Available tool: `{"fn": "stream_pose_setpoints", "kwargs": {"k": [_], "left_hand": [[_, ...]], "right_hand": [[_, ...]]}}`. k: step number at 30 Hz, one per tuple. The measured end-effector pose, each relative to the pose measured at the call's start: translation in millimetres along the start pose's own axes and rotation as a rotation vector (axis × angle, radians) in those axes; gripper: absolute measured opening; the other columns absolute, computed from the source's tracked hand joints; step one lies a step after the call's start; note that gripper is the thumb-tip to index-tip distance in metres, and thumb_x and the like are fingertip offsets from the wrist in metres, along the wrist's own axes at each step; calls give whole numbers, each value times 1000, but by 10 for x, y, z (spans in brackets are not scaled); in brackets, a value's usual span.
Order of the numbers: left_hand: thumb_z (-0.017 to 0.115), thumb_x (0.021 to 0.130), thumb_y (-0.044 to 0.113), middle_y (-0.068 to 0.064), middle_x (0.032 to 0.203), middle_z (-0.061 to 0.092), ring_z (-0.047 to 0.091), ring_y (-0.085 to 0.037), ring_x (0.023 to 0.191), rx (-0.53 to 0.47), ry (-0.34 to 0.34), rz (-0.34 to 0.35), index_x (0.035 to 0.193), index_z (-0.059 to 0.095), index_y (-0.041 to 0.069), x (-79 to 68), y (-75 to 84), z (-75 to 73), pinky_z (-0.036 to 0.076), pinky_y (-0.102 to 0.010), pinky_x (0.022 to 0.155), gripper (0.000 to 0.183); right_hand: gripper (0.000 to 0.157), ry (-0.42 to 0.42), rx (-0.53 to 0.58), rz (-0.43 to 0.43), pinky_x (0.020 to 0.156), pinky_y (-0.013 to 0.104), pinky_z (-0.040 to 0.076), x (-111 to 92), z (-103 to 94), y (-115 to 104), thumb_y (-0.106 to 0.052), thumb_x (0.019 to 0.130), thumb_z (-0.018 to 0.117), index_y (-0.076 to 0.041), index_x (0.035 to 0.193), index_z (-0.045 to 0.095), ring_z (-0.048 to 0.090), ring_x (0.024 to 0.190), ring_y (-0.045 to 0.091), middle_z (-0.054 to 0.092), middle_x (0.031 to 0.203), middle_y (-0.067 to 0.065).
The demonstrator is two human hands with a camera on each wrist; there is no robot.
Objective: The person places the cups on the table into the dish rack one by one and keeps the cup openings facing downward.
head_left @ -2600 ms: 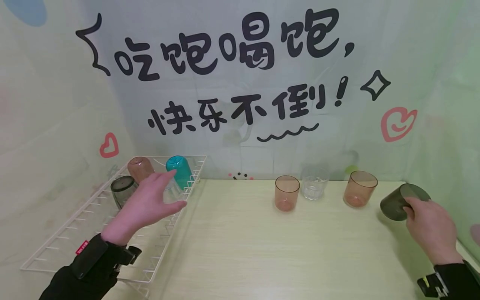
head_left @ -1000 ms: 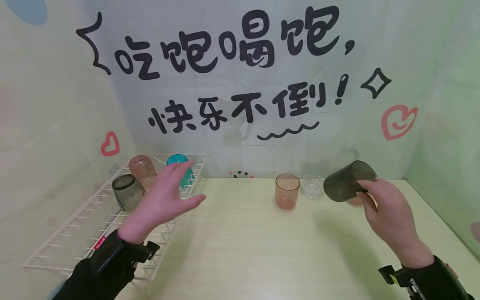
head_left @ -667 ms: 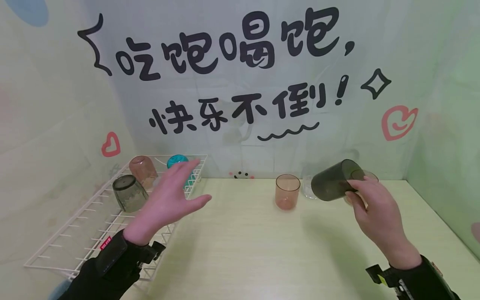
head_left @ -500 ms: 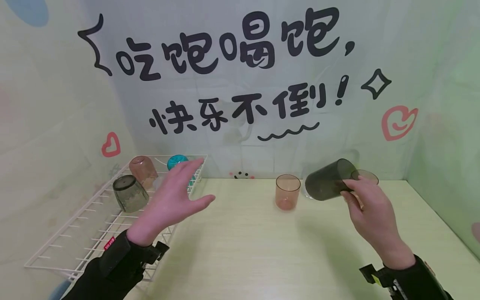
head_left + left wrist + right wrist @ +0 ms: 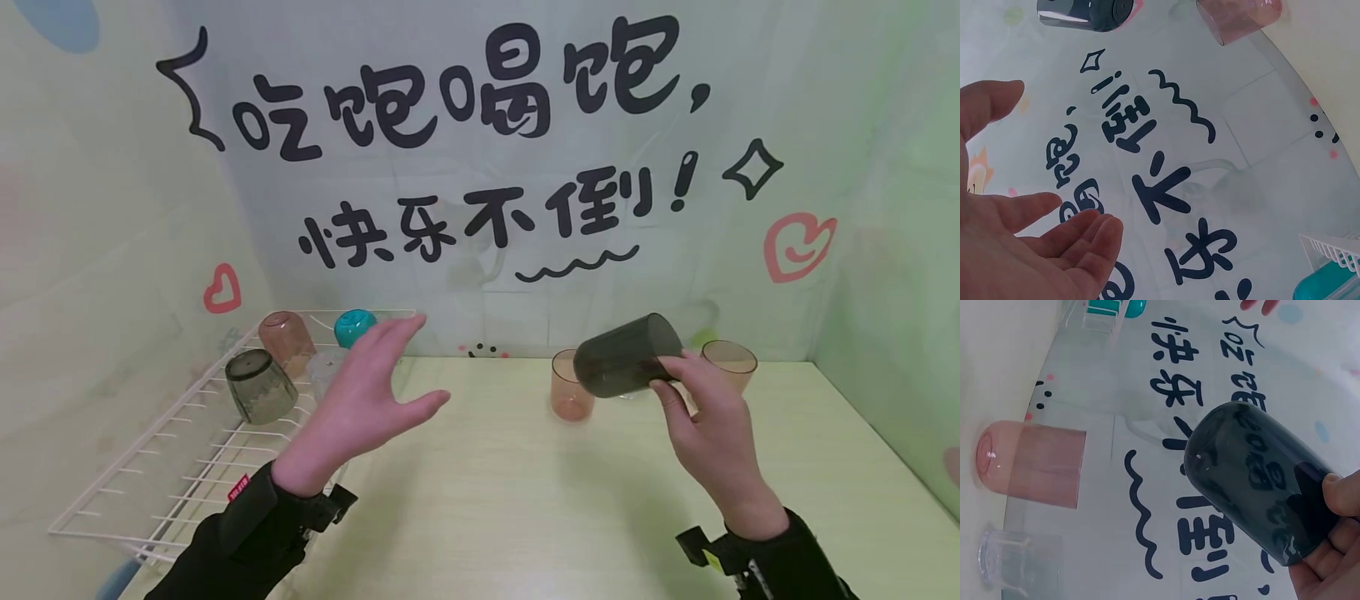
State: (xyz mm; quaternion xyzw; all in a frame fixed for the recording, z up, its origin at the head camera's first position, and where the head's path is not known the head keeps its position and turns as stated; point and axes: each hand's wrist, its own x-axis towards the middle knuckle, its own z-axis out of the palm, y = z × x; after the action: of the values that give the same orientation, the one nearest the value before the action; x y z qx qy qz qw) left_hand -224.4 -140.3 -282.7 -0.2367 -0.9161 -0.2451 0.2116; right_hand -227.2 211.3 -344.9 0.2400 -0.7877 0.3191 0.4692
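Note:
In the head view my right hand [image 5: 708,425] pinches a dark grey glass [image 5: 626,357] near its rim. The glass is tilted, its base toward the left, and held up over the table. In the right wrist view the thumb lies on one side of the dark glass [image 5: 1260,481] and the fingers on the other. My left hand [image 5: 367,408] hovers with fingers spread and holds nothing, partly in front of the rack. A pink glass [image 5: 572,398] stands upright behind the dark glass. A second pink glass [image 5: 729,360] is partly covered by my right hand.
A white wire rack [image 5: 187,467] at the left bears upturned glasses: a pink one [image 5: 287,337], a grey-green one [image 5: 260,387], a teal one [image 5: 354,327] and a clear one [image 5: 324,368]. Another clear glass [image 5: 1022,562] stands beside the pink one. A printed cloth [image 5: 480,167] hangs behind the table.
My right hand has brought the dark glass from the table's far right leftward past the second pink glass and raised it. My left hand has shifted right from over the rack, fingers still spread.

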Motion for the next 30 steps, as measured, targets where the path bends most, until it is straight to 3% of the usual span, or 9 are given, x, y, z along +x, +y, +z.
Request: {"fn": "stream_pose_setpoints", "kwargs": {"k": [11,17,24,30], "left_hand": [[72,72,42,-5,134,43,37,-22,122,-53,20,5,140,37,10,7,104,148,38,-45,97,83],[73,72,43,-4,136,42,35,-20,125,-71,45,33,140,38,12,10,165,211,36,-44,99,82],[74,71,42,-1,134,43,36,-15,122,-118,57,66,139,38,14,25,240,285,42,-39,92,82],[75,70,42,1,135,42,35,-13,122,-166,74,91,139,39,15,27,295,346,44,-34,89,83]], "right_hand": [[29,46,100,-22,99,33,39,47,130,-159,12,68,68,2,95,65,58,94,18,65,91,9],[29,45,145,17,99,31,38,30,190,-234,11,69,68,1,96,65,57,99,15,65,92,9],[26,46,227,65,100,34,38,6,270,-347,11,72,66,0,96,65,56,103,13,65,92,8],[25,13,297,144,96,25,40,-24,325,-459,6,77,64,-1,101,64,55,106,13,64,100,8]]}}
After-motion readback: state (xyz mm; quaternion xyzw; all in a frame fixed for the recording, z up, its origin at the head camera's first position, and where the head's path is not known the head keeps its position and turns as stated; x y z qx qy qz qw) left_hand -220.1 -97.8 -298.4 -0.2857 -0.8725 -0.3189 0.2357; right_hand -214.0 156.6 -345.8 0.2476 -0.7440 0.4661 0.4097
